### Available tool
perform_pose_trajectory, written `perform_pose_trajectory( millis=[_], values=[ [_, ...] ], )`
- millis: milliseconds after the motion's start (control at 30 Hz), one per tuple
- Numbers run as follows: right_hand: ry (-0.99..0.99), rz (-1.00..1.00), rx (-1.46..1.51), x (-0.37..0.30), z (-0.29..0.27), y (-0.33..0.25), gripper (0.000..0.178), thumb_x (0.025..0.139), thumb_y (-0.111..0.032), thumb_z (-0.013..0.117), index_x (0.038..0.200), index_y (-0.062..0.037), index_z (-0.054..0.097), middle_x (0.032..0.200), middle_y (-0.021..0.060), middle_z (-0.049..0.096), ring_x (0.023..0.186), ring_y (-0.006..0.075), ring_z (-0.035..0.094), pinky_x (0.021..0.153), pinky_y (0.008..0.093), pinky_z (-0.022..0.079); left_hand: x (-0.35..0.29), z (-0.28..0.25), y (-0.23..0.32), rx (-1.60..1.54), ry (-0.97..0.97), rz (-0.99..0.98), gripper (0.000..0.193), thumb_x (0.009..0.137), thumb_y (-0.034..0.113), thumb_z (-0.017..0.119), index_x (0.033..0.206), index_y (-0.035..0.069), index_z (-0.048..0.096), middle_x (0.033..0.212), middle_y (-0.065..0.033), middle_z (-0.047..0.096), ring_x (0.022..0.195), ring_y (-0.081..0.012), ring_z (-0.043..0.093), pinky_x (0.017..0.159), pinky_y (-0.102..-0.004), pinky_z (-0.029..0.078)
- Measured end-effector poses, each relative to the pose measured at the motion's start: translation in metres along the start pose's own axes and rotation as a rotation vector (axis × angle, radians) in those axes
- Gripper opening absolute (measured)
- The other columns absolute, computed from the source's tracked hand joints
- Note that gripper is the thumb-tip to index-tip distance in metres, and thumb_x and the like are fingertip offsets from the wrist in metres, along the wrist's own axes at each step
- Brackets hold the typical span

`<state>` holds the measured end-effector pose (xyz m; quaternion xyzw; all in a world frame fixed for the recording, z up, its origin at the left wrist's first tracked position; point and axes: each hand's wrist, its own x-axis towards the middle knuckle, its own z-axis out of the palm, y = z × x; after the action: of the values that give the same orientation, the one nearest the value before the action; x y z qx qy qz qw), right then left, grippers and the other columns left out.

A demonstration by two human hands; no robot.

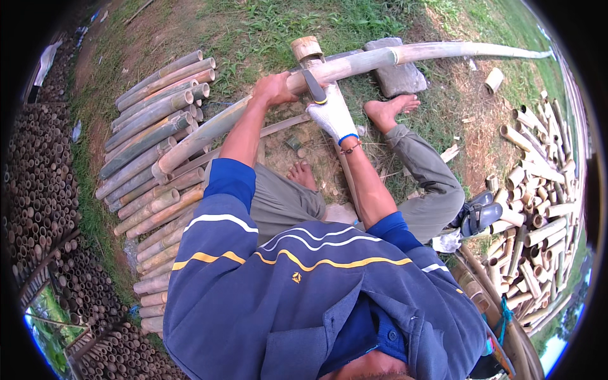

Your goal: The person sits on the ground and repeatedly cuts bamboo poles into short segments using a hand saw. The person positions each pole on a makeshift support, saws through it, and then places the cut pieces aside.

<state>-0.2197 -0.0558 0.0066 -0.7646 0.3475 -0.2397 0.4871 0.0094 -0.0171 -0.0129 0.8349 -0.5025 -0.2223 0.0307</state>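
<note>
While left fingers (285,95) hold one pole (370,62), right fingers (315,112) — one tool (313,86).

Near twelve o'clock, can count one left hand (273,90), one right hand (330,117) and one knife (312,83). From nine to two, can count one long bamboo pole (411,55). Can count two feet (391,113), one central, one toward half past one; two dark shoes (487,216) at three. Around nine, can find more than twenty cut pieces (152,120); at three, several dozens of short pieces (546,232); farther out at nine, over one hundred round ends (44,152).
</note>
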Motion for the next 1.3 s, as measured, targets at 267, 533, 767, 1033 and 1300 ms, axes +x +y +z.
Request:
perform_pose_trajectory(
  millis=[267,533,767,1033,1300],
  values=[
    [-0.098,0.224,-0.008,-0.267,-0.097,-0.012,0.077,0.086,0.001,0.072,0.159,-0.0062,0.048,0.135,0.0176,0.066,0.107,0.0315,0.069,0.098,0.0405,0.055,-0.005,0.008,-0.005,-0.056,-0.005,-0.002,0.089,0.072,0.050,0.091,0.149,0.014,0.066,0.129,-0.0226,0.079,0.118,-0.0413,0.076,0.104,-0.0521,0.060],
    [0.018,-0.096,0.013,-0.019,-0.017,0.046,0.059,0.085,-0.001,0.073,0.142,-0.0020,0.059,0.126,0.0151,0.064,0.111,0.0272,0.065,0.100,0.0376,0.053,0.001,-0.001,0.020,-0.022,-0.002,0.028,0.089,0.072,0.048,0.090,0.150,0.013,0.065,0.129,-0.0223,0.079,0.119,-0.0415,0.075,0.105,-0.0511,0.060],
    [0.012,-0.089,-0.108,-0.098,-0.035,0.001,0.064,0.086,-0.010,0.075,0.147,-0.0041,0.056,0.126,0.0218,0.070,0.112,0.0402,0.072,0.100,0.0469,0.056,-0.002,0.004,-0.008,-0.015,0.011,-0.003,0.093,0.070,0.051,0.091,0.151,0.013,0.064,0.129,-0.0220,0.079,0.119,-0.0405,0.076,0.104,-0.0509,0.060],
    [-0.144,0.227,-0.033,-0.230,-0.093,-0.009,0.076,0.085,0.002,0.068,0.158,-0.0062,0.050,0.130,0.0158,0.067,0.106,0.0286,0.069,0.098,0.0388,0.056,-0.014,0.008,-0.004,-0.060,-0.022,-0.019,0.086,0.070,0.047,0.091,0.145,0.011,0.067,0.125,-0.0229,0.080,0.116,-0.0420,0.076,0.104,-0.0521,0.060],
    [0.075,-0.215,-0.084,-0.026,0.003,0.034,0.069,0.086,-0.005,0.078,0.150,-0.0004,0.053,0.118,0.0167,0.068,0.101,0.0264,0.067,0.093,0.0389,0.056,-0.005,0.011,0.002,-0.102,0.007,0.033,0.090,0.068,0.046,0.091,0.147,0.012,0.066,0.128,-0.0240,0.078,0.119,-0.0428,0.075,0.105,-0.0515,0.059]
  ],
)
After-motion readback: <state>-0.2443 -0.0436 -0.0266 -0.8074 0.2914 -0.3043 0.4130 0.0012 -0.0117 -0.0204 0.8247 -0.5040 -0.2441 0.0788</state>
